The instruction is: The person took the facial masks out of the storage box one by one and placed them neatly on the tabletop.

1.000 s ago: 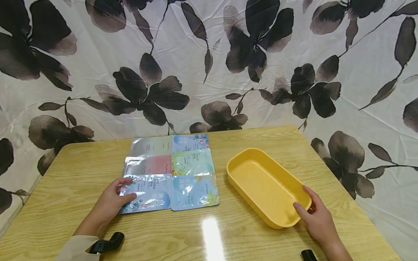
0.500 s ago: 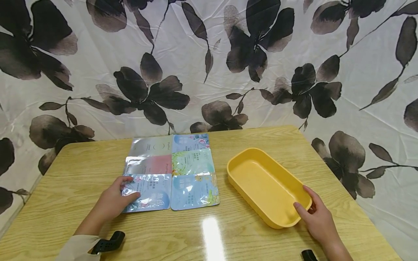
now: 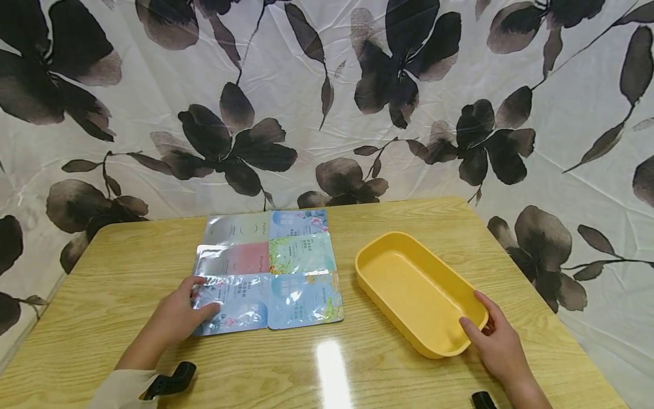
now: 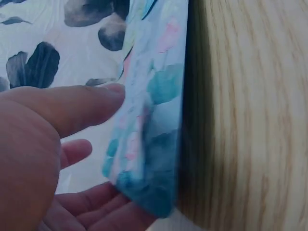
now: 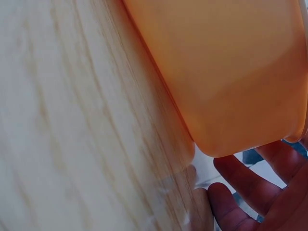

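Note:
My left hand (image 3: 171,312) pinches the left edge of the front left packet (image 3: 242,304), a shiny blue foil sheet-mask packet with pink flowers. In the left wrist view, the thumb lies over that packet (image 4: 163,115) and fingers reach below its near end. Its right edge meets a second blue packet (image 3: 304,301) with yellow-green print. At the right, my right hand (image 3: 495,341) grips the near right corner of a yellow rectangular bin (image 3: 409,284), thumb at the inside of the rim. The right wrist view shows fingers against the end of the bin (image 5: 226,77).
Behind the front pair lie a pink-and-silver packet (image 3: 232,259), a green leafy one (image 3: 301,254), a pale green-and-silver one (image 3: 237,229) and a blue flowered one (image 3: 298,223). The wooden table (image 3: 286,369) ends at a floral cloth (image 3: 327,113).
My left hand has moved slightly right over the front left packet. That packet has shifted a little rightward against its neighbour. The right hand and bin stay put.

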`<state>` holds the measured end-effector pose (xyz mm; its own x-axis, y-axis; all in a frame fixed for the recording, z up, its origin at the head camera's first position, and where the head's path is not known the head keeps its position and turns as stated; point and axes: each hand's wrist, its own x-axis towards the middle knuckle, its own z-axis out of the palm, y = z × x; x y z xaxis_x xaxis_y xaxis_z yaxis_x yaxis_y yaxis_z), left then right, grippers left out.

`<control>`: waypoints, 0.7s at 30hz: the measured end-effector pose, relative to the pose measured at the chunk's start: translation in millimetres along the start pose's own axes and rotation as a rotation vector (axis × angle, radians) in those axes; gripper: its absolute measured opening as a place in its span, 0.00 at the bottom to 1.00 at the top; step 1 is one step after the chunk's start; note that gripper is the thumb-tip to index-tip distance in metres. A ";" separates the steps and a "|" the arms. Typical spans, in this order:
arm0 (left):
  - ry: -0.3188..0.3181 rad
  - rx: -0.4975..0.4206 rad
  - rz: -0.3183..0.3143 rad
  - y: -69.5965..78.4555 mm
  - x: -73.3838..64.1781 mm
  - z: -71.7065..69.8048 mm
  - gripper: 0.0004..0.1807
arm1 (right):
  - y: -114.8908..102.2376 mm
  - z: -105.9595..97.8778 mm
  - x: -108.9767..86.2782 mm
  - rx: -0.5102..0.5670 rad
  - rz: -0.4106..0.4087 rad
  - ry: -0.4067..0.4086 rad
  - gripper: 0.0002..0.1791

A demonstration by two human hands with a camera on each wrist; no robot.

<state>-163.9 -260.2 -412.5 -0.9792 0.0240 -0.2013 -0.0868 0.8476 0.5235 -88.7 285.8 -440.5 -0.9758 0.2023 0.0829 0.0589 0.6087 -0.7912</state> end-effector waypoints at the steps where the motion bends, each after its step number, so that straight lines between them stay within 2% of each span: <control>1: -0.001 0.006 -0.008 -0.2 -0.3 -0.6 0.44 | -0.2 0.0 0.0 -0.002 0.000 0.001 0.37; 6: -0.009 0.012 -0.049 0.0 -2.8 -2.7 0.43 | -0.6 0.2 -0.1 -0.011 0.002 0.004 0.37; 11: -0.013 0.017 -0.049 -1.6 -6.3 -4.1 0.43 | -1.4 0.5 -0.8 -0.024 0.000 0.005 0.37; 16: 0.020 0.058 -0.014 -4.7 -10.5 -2.4 0.43 | -3.0 0.6 -1.5 -0.032 0.003 -0.001 0.38; 21: 0.065 0.114 -0.013 -5.4 -11.7 0.6 0.43 | -5.1 -1.4 -0.7 -0.093 -0.002 0.014 0.39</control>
<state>-151.9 -264.7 -413.4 -0.9884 -0.0187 -0.1510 -0.0818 0.9023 0.4232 -88.1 283.6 -435.7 -0.9729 0.2114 0.0939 0.0766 0.6776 -0.7314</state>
